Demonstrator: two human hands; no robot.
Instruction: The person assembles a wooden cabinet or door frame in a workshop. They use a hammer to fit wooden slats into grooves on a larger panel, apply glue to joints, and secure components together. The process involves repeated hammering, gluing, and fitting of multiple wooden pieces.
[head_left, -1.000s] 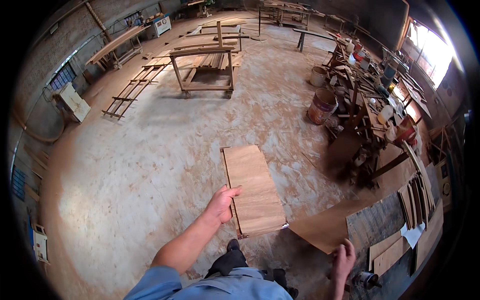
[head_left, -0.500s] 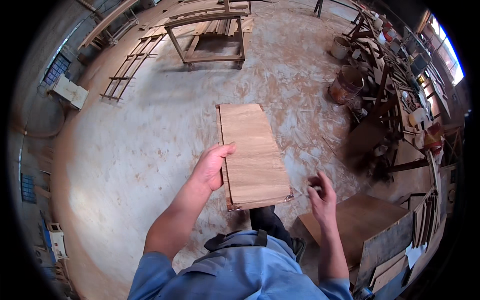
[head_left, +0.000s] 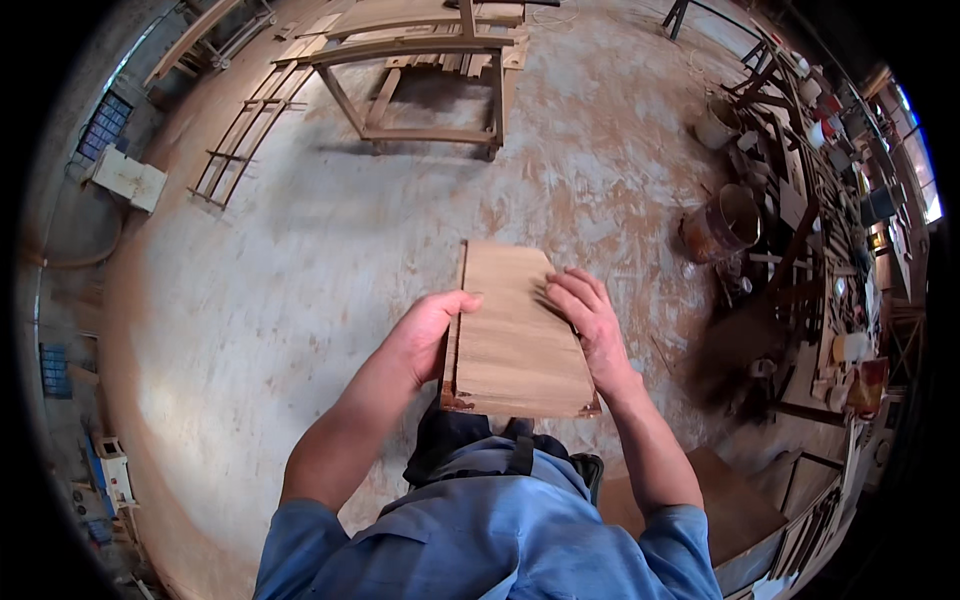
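In front of my waist is a flat, light-brown wooden panel (head_left: 520, 335) with a slanted upper right corner. Dark reddish patches mark its two near corners, and a second layer or edge strip shows along its left side. My left hand (head_left: 430, 325) grips that left edge, thumb on top and fingers hidden beneath. On the opposite edge is my right hand (head_left: 590, 325), its fingers bent over onto the upper face and its thumb out of sight.
A wooden trestle cart (head_left: 430, 135) carrying boards stands ahead, with a ladder-like wooden frame (head_left: 245, 150) on the floor to its left. At right are a stained bucket (head_left: 722, 222) and a cluttered workbench (head_left: 830, 270). A large brown board (head_left: 710, 505) lies near my right side.
My right hand has come up from beside the panel's lower right corner onto its right edge. The panel has shifted slightly right and closer to me, still in my left hand.
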